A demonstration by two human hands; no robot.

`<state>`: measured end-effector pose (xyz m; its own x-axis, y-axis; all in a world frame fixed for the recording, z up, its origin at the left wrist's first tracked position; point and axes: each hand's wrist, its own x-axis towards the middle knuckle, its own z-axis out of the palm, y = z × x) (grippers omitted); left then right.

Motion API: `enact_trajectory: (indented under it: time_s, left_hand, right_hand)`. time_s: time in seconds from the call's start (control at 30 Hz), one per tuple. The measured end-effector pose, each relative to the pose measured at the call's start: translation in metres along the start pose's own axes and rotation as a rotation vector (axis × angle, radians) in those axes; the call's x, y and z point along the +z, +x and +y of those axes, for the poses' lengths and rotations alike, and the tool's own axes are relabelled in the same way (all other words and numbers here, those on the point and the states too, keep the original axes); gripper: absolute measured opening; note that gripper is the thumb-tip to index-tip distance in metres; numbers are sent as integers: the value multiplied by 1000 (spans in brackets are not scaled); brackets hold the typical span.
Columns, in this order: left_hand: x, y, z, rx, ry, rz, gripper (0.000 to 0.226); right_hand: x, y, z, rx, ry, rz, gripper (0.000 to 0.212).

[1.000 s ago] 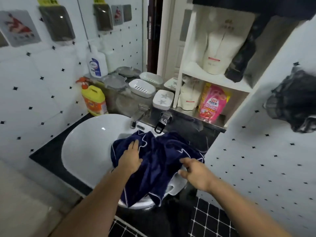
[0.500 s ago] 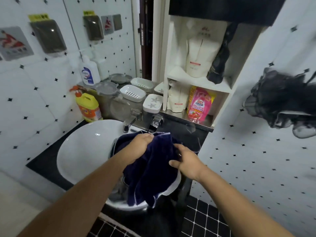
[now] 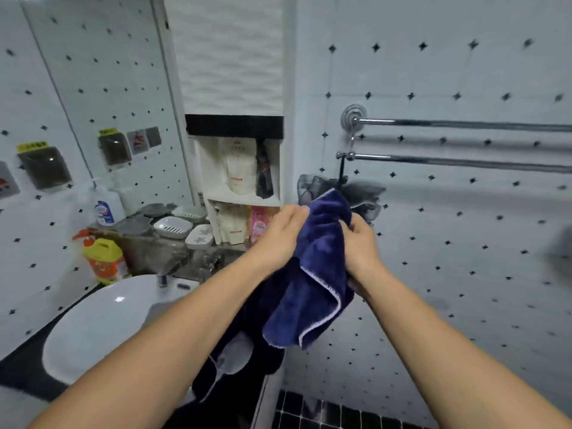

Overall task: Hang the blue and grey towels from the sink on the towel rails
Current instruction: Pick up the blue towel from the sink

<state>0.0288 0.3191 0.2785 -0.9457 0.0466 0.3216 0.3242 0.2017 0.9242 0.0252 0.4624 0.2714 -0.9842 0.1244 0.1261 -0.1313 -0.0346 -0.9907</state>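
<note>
- The left hand is clenching the upper left edge of the blue towel, fingers curled into the cloth.
- The right hand is gripping the same towel at its upper right side, fingers pinching the fabric.
- The blue towel is hanging in the air between the two hands, to the right of the sink and in front of the tiled wall; its white-stitched hem is drooping below the wrists, and a darker fold is trailing down toward the sink's right rim.
- The two chrome towel rails are running along the right wall, above and to the right of the hands, both bare in the part that is showing.
- A dark mesh bath puff is hanging from the lower rail's end, just behind the towel's top corner.
- A yellow detergent bottle and a white pump bottle are standing on the ledge behind the sink, beside white soap dishes.
- The grey towel cannot be made out here.
</note>
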Motion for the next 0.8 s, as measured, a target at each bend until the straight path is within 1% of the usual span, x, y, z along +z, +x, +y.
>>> enact_trajectory:
  time_s: [0.1, 0.17, 0.27, 0.33, 0.37, 0.4, 0.47, 0.5, 0.53, 0.57, 0.63, 0.7, 0.73, 0.77, 0.8]
  left_hand:
    - [55, -5, 38, 65, -26, -56, 28]
    - [83, -7, 61, 97, -70, -121, 23]
    - [114, -8, 88, 200, 22, -182, 14]
    - [129, -5, 104, 282, 6, -153, 23]
    - [135, -4, 113, 269, -60, -143, 27]
    - [139, -3, 123, 216, -170, -142, 25]
    - [144, 2, 143, 75, -398, -163, 17]
    - [145, 5, 153, 37, -453, -179, 18]
    - [147, 9, 160, 27, -486, -200, 22]
    - [148, 12, 167, 28, -500, -227, 27]
    - [155, 13, 175, 15, -495, -278, 34]
    - [162, 11, 177, -14, -447, -214, 29]
    - [166, 12, 176, -17, -419, -169, 27]
    - [170, 12, 174, -8, -401, -140, 29]
    - [173, 13, 173, -4, -402, -121, 31]
  right_hand:
    - [-53, 0, -29, 7, 69, 101, 13]
    - [-90, -1, -44, 43, 120, 161, 10]
    - [-132, -5, -64, 37, 128, 221, 14]
    - [-150, -8, -72, 36, 78, 226, 17]
    - [-157, -12, -75, 41, 33, 211, 18]
    - [-163, -16, -76, 39, -17, 193, 18]
    - [-174, -23, -77, 9, -103, 136, 13]
    - [-178, -26, -79, -3, -136, 99, 20]
    - [-179, -30, -81, 2, -165, 67, 35]
    - [-180, -34, -83, 12, -205, 45, 46]
    - [-178, -44, -91, 22, -247, 48, 51]
    - [-180, -50, -104, -31, -186, 119, 50]
    - [-183, -54, -107, -84, -112, 160, 46]
    - [-186, -58, -107, -152, -79, 199, 48]
    - [-187, -63, -104, -225, -132, 241, 50]
